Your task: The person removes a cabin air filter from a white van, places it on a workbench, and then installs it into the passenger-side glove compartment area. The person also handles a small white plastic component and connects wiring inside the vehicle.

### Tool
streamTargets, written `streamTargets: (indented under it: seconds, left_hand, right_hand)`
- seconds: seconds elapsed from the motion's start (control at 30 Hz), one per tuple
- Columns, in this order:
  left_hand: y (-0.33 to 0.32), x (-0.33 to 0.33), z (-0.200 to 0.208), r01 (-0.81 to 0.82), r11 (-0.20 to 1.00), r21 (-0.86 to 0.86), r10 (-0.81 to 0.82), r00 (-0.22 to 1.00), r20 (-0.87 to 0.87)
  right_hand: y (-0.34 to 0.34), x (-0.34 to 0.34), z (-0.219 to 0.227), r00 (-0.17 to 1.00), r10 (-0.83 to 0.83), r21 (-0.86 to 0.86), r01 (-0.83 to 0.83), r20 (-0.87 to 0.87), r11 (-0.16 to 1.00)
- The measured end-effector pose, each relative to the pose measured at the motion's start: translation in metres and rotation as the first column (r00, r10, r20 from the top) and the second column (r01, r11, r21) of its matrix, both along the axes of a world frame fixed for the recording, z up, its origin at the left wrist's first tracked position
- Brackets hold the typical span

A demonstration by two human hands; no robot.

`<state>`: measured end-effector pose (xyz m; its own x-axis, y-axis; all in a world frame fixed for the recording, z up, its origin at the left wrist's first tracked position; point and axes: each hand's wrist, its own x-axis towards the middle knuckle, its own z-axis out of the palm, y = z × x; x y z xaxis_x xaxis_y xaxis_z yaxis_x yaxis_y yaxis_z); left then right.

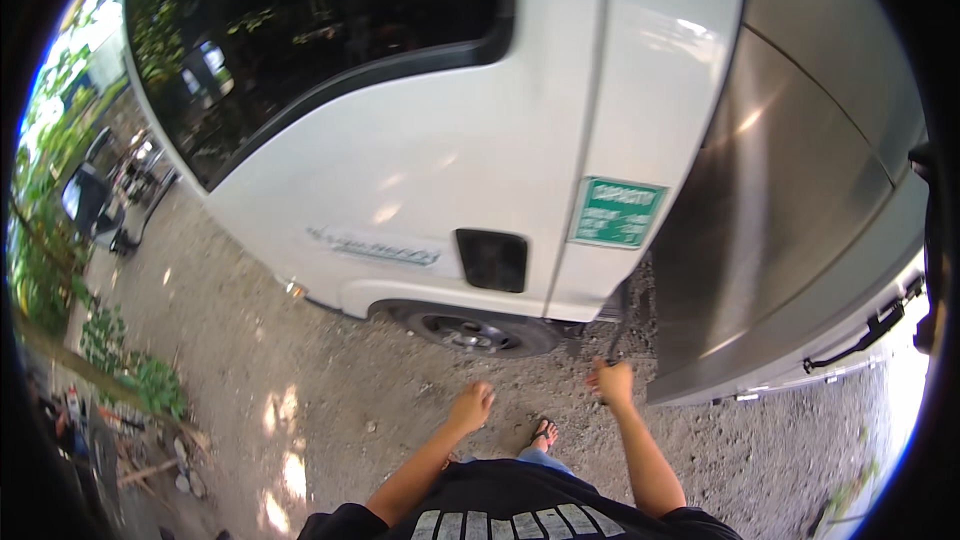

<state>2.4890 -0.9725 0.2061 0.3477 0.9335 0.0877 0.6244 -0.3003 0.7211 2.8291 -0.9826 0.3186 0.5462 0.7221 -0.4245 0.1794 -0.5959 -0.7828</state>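
Note:
A white truck cab (400,170) stands side-on in front of me, with its front wheel (475,333) just beyond my hands. My left hand (470,407) hangs over the dirt ground with its fingers curled in; whether anything is inside cannot be seen. Farther right, near the gap behind the cab, my right hand (612,383) is closed. Something small and dark shows at its fingers, too blurred to name. On the cab's side are a black recessed door handle (492,260) and a green sign (618,212) with white lettering.
A silver metal cargo box (790,200) with a lower side rail fills the right. To the left, a parked vehicle with a windshield (90,202) stands beside green plants (120,355). Sticks and stones (185,465) lie at the lower left. My sandalled foot (545,433) is on the dirt.

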Motion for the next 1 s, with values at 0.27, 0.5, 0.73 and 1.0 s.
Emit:
streamTargets:
  seconds: [0.27, 0.5, 0.73, 1.0]
  left_hand:
    - [-0.291, -0.368, -0.159, -0.207, 0.743, -0.636, -0.448, 0.552, -0.703]
    - [-0.371, -0.463, -0.141, -0.692, 0.144, -0.707, 0.813, 0.490, -0.314]
    - [-0.212, -0.364, -0.173, -0.283, 0.256, -0.924, 0.881, 0.462, 0.102]
    - [0.066, -0.084, 0.058, -0.003, 0.968, -0.251, 0.132, 0.856, 0.501]
  right_hand:
    - [-0.001, 0.009, 0.009, 0.930, 0.030, -0.080, -0.001, 0.366, 0.997]
    - [-0.002, -0.014, 0.047, 0.981, -0.150, -0.046, 0.157, 0.125, 0.987]
    - [0.000, -0.023, 0.063, 0.956, -0.169, -0.119, 0.202, 0.241, 0.972]
    - [0.008, -0.018, 0.023, 0.878, -0.196, -0.222, 0.316, 0.436, 0.922]
